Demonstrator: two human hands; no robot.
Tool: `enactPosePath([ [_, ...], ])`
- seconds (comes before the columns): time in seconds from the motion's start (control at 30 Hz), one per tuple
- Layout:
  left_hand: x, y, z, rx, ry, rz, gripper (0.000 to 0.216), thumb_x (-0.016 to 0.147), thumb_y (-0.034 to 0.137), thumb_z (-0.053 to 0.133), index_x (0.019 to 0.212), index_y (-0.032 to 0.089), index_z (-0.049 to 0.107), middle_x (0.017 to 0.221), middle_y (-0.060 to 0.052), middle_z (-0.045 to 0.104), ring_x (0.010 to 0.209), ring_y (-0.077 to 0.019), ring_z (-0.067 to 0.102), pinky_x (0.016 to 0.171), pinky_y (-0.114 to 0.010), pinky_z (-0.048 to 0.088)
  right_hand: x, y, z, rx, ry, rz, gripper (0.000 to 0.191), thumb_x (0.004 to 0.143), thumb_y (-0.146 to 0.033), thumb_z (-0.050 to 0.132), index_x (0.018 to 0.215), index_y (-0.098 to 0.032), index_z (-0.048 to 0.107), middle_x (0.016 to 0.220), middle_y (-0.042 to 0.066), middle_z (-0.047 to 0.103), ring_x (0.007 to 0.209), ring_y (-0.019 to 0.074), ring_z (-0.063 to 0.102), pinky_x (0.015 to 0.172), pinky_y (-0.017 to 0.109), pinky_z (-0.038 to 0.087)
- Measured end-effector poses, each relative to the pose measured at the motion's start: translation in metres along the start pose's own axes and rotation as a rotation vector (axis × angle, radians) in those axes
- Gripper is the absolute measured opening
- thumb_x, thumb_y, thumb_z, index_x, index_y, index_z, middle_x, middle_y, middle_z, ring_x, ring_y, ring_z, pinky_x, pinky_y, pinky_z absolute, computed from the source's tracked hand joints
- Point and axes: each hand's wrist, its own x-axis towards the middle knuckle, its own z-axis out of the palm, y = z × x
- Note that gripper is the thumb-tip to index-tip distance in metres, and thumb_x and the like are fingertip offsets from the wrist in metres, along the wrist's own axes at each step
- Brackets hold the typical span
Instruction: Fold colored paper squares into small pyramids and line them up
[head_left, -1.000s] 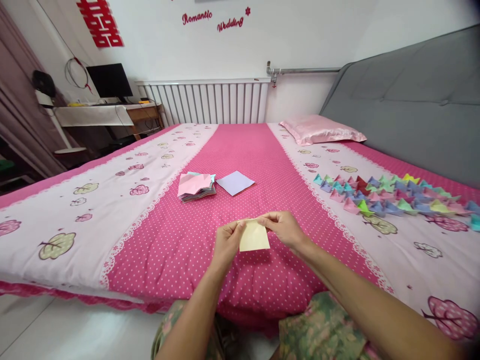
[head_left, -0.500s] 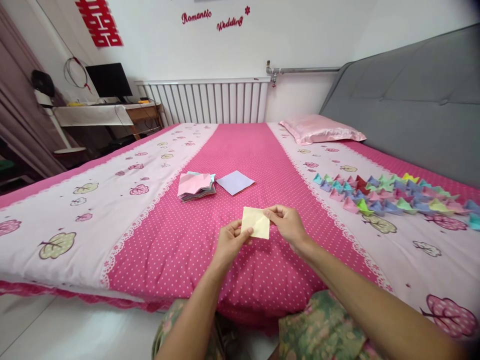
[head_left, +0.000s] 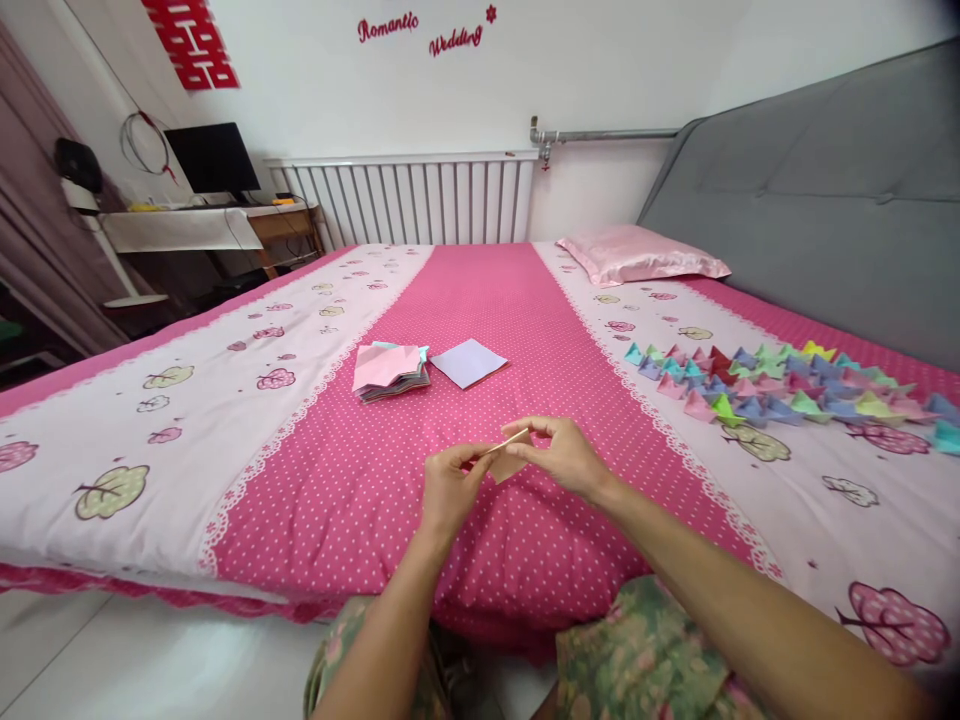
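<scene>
Two-handed pinch on one yellow paper (head_left: 510, 465)

The left hand (head_left: 454, 485) is gripping the paper's left end between thumb and fingers; the right hand (head_left: 566, 458) is grasping its right side, thumb against the hanging panel; neither hand is lying nearer, since both are touching it; its top edge is running edge-on from the left fingertips, slanting upward toward the right ones; a lilac sheet (head_left: 470, 363) is lying just beyond both; a paper stack (head_left: 390, 370) is sitting ahead of the left.

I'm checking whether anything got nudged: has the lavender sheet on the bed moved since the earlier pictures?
No; judged against the radiator, the lavender sheet lies where it did.
</scene>
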Motion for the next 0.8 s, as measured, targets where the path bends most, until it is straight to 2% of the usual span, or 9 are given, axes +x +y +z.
enactPosePath([
  [0.1, 0.0002, -0.0003, 0.0001, 0.029, 0.026, 0.041, 0.013, 0.071, 0.026, 0.060, 0.077, 0.021, 0.070, 0.071, -0.003, 0.070, 0.058, -0.0128, 0.060, 0.055, -0.023, 0.046, -0.0003, -0.0022, -0.0002, 0.015, -0.024, 0.007, 0.018, 0.069, -0.030, 0.061, 0.079, -0.017, 0.068, 0.078, 0.005, 0.068, 0.077, 0.0180, 0.062, 0.073, 0.031, 0.047],
  [0.43, 0.0006, 0.0055, -0.0015, -0.073, 0.008, 0.034, 0.014, 0.068, 0.031, 0.063, 0.075, 0.022, 0.071, 0.071, -0.004, 0.069, 0.061, -0.0141, 0.059, 0.056, -0.024, 0.043, -0.0024, -0.0037, -0.0016, 0.002, -0.032, -0.123, 0.016, 0.069, -0.034, 0.062, 0.075, -0.021, 0.070, 0.075, 0.003, 0.069, 0.075, 0.0174, 0.062, 0.073, 0.031, 0.045],
  [0.63, 0.0010, 0.0093, -0.0040, -0.112, 0.047, 0.004, 0.012, 0.067, 0.030, 0.064, 0.073, 0.022, 0.071, 0.069, -0.004, 0.069, 0.062, -0.0152, 0.058, 0.057, -0.024, 0.042, 0.0000, -0.0026, -0.0051, -0.017, -0.054, -0.180, 0.018, 0.072, -0.035, 0.059, 0.081, -0.025, 0.070, 0.082, 0.003, 0.069, 0.080, 0.0188, 0.062, 0.074, 0.032, 0.046],
  [0.8, 0.0033, 0.0074, -0.0058, -0.080, 0.067, -0.012, 0.018, 0.073, 0.030, 0.057, 0.084, 0.023, 0.070, 0.081, -0.003, 0.069, 0.071, -0.0157, 0.060, 0.064, -0.025, 0.045, 0.0008, -0.0006, -0.0059, 0.006, -0.069, -0.152, 0.021, 0.076, -0.032, 0.054, 0.090, -0.024, 0.069, 0.084, 0.003, 0.069, 0.074, 0.0165, 0.062, 0.065, 0.028, 0.047],
])
